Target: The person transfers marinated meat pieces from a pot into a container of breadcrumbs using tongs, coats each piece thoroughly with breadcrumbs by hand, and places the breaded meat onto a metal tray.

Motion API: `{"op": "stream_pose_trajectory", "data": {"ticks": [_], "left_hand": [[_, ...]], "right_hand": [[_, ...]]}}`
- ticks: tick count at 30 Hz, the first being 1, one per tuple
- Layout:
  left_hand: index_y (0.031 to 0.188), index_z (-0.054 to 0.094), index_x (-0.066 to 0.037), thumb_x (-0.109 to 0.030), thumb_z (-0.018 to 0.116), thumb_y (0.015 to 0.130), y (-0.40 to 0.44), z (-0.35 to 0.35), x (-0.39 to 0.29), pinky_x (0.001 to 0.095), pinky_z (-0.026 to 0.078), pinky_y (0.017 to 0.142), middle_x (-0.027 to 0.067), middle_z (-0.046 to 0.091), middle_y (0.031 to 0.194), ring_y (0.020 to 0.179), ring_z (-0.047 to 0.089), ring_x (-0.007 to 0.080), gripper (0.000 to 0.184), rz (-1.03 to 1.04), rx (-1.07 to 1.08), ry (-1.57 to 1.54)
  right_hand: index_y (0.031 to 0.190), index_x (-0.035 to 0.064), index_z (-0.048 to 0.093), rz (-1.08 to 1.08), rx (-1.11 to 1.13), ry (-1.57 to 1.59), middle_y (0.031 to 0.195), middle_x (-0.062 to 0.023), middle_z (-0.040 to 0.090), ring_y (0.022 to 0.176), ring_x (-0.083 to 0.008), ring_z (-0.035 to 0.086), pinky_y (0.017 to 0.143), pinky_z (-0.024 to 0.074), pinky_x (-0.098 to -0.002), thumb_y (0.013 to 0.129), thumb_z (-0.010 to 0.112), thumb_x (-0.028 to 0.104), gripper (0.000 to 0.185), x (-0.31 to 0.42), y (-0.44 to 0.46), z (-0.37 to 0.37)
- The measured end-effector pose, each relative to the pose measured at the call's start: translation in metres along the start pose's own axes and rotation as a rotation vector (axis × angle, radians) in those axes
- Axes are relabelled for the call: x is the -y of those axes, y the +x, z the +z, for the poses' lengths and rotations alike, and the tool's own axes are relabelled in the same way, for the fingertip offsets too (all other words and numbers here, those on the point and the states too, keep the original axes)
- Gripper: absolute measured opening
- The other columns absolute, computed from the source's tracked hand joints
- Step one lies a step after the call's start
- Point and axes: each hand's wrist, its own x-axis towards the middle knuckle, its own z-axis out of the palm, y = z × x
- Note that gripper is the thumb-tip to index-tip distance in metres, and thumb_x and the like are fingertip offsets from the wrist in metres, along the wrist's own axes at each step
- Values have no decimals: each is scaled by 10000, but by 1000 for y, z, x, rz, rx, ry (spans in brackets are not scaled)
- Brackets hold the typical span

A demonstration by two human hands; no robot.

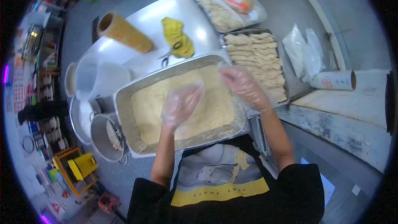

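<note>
Blurred gloved left hand hovers over the pale crumbs filling the basin, right hand near its right rim; fingers curl, grip unclear. A pot crowds the left side; dough strips, scissors and a roll lie beyond.

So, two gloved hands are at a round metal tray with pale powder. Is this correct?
Not quite: the metal tray is rectangular, not round, as the head view shows. The left hand and right hand are indeed gloved, and pale powder lies inside.
</note>
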Motion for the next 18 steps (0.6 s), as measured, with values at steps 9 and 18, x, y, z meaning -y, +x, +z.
{"op": "stream_pose_trajectory", "data": {"ticks": [9,18], "left_hand": [[1109,734,-110,-258,615,966,-270,-33,102,473,501,633,130,712,891,747,666,351,237,-253,-167,414],[798,672,-82,-274,629,955,-262,-52,116,497,450,543,163,634,691,594,605,362,252,-428,-297,248]], "right_hand": [[1305,12,613,-396,578,-316,1269,-242,654,1108,-382,655,961,514,-449,952,653,296,455,-49,68,283],[1212,4,666,-3,1283,-829,1210,-253,672,1134,-370,646,964,511,-445,822,726,320,505,53,89,314]]}}
